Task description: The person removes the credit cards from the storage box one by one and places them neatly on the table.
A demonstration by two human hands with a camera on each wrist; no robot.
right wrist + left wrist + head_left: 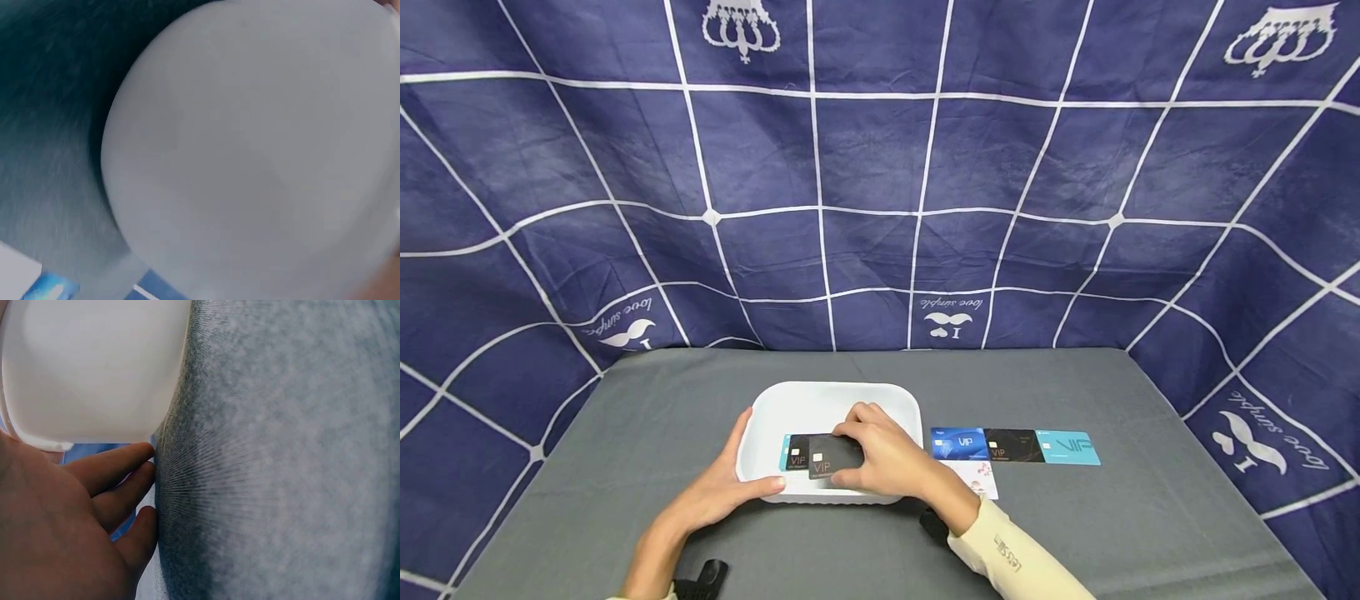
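My right hand point(883, 450) pinches a dark grey VIP card point(829, 454) between thumb and fingers, over the white plastic tray point(820, 404). Partly covered by it, a black VIP card point(797, 452) overlaps a light blue card point(784, 454), of which only a strip shows. At the tray's left front corner my left hand point(718, 487) spans the rim, thumb along the front edge. Its other fingers point(115, 469) extend fairly straight past the tray's outer wall point(94, 375) in the left wrist view. The right wrist view shows mostly the outside of the tray point(250, 144).
Right of the tray lies a row of cards: blue point(958, 443), black point(1013, 446) and light blue point(1067, 447). A white patterned card point(976, 477) sits below the blue one. Grey cloth point(685, 400) covers the table; a dark blue checked curtain point(865, 167) hangs behind.
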